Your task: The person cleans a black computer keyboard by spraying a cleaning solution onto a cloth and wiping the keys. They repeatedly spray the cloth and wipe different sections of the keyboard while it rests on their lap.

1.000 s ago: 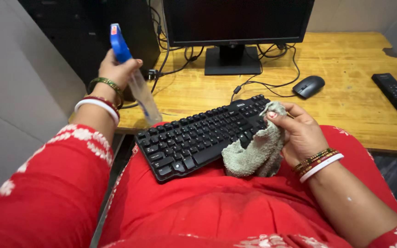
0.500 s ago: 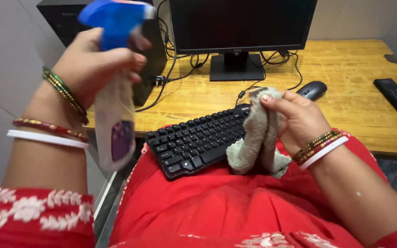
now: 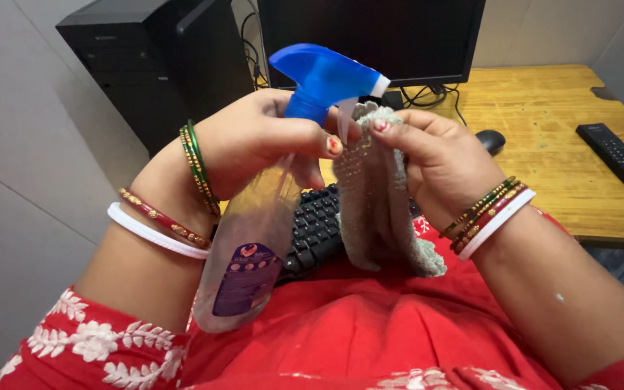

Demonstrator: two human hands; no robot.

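While the left hand (image 3: 254, 148) wraps tight round the neck of a clear spray bottle (image 3: 250, 253) w/ blue trigger head (image 3: 323, 76), index finger curled at the trigger, the right hand (image 3: 438, 162) pinches a grey knitted cloth (image 3: 377, 209) at its top edge, just right of the nozzle, cloth hanging over the lap. Black keyboard (image 3: 315, 231) lies near, behind bottle & cloth. Far side: wooden desk (image 3: 557, 137) w/ monitor (image 3: 370, 36), mouse (image 3: 490, 140), remote (image 3: 619, 160) far right; PC tower (image 3: 153, 65) far left.
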